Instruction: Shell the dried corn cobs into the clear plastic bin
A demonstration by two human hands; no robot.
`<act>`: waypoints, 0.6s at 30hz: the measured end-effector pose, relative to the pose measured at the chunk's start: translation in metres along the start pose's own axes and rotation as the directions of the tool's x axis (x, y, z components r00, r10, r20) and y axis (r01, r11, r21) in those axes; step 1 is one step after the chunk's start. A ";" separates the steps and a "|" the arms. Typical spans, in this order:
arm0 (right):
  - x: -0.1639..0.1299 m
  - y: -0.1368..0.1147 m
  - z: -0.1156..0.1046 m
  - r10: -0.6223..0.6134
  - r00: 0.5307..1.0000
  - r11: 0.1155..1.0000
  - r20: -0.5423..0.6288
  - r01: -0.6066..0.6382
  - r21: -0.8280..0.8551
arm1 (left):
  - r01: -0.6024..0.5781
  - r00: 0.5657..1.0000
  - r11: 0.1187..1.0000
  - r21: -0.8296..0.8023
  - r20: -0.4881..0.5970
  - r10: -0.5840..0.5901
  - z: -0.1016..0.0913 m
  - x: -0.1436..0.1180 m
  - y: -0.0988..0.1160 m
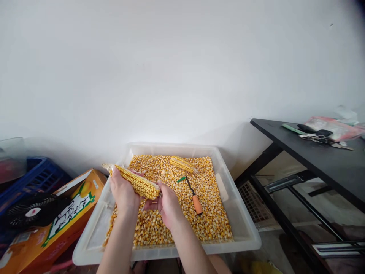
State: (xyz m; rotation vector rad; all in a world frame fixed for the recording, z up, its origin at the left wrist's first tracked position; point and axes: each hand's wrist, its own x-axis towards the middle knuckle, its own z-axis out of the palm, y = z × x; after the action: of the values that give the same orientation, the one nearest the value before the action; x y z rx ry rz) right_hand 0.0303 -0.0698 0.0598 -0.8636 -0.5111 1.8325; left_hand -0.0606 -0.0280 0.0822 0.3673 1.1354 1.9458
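My left hand (124, 192) is wrapped round the middle of a yellow corn cob (139, 183), held tilted above the loose kernels. At the cob's thick lower end, my right hand (168, 203) grips with its thumb up and fingers curled beneath. A strip along the cob's upper side looks pale, partly hidden by the left fingers. Below lies a bed of corn kernels (159, 228) in a translucent plastic bin (245, 224). On the kernels rest another corn cob (184, 164) at the back and a tool with an orange handle (196, 204), its dark shaft near a small green piece (181, 179).
At the left stand an orange cardboard box (85, 205), a black fan (32, 211) and a blue crate (45, 171). A black table (308, 152) on the right carries keys (319, 135) and a pink-edged bag (333, 127). Behind the bin rises a white wall (182, 76).
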 end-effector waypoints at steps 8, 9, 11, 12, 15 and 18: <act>-0.008 -0.009 0.000 -0.072 0.980 0.965 0.184 0.115 -0.234 | 0.237 0.966 0.965 -0.112 -0.084 -0.246 0.000 0.005 0.004; -0.007 -0.008 0.000 -0.073 0.980 0.963 0.187 0.118 -0.243 | 0.280 0.956 0.950 -0.138 -0.050 -0.289 0.000 0.006 0.004; -0.006 -0.006 0.001 -0.064 0.985 0.956 0.160 0.107 -0.272 | 0.350 0.936 0.920 -0.178 0.030 -0.350 0.000 0.007 0.002; -0.005 -0.005 0.001 -0.062 0.989 0.953 0.131 0.098 -0.288 | 0.369 0.929 0.910 -0.191 0.063 -0.364 -0.001 0.007 0.001; -0.003 -0.002 0.002 -0.069 0.996 0.957 0.053 0.081 -0.280 | 0.367 0.930 0.910 -0.194 0.090 -0.356 0.000 0.007 -0.001; -0.002 0.001 0.002 -0.071 0.996 0.977 0.055 0.081 -0.200 | 0.335 0.942 0.924 -0.186 0.057 -0.330 0.001 0.006 -0.002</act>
State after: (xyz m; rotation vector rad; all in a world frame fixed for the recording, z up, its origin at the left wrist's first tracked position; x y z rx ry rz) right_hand 0.0288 -0.0717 0.0607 -0.9246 -0.7606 1.7551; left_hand -0.0627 -0.0223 0.0797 0.0849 0.9150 1.7243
